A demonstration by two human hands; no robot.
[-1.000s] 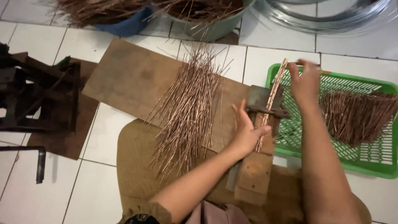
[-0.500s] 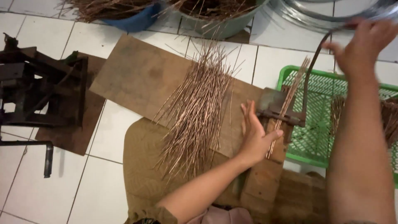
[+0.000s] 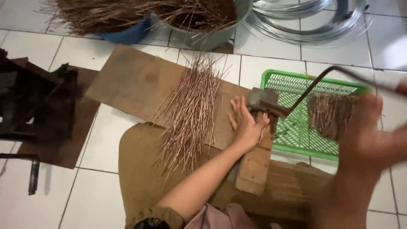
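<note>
Soft, even light falls from above, fairly bright, and shadows stay faint and short. The white floor tiles (image 3: 51, 55) glare mildly at the far left, and the wire coils (image 3: 305, 19) at the far right glint. The right hand (image 3: 369, 131) is heavily smeared by motion blur. The left hand (image 3: 246, 123) and copper rods (image 3: 190, 110) stay reasonably sharp. Corners look slightly stretched.

The left hand (image 3: 246, 123) rests flat on the board (image 3: 140, 82), touching the cutter (image 3: 263, 101) on its right. The rods (image 3: 190, 114) lie on the board just left of this hand. The basket (image 3: 292, 144) sits right of the cutter, under the lever (image 3: 322, 80), with cut pieces (image 3: 328, 114) in it. The right hand (image 3: 373, 131) is over the basket's right side. Two tubs (image 3: 203, 36) and wire coils (image 3: 305, 21) lie beyond both hands. A press (image 3: 29, 101) stands far left.
</note>
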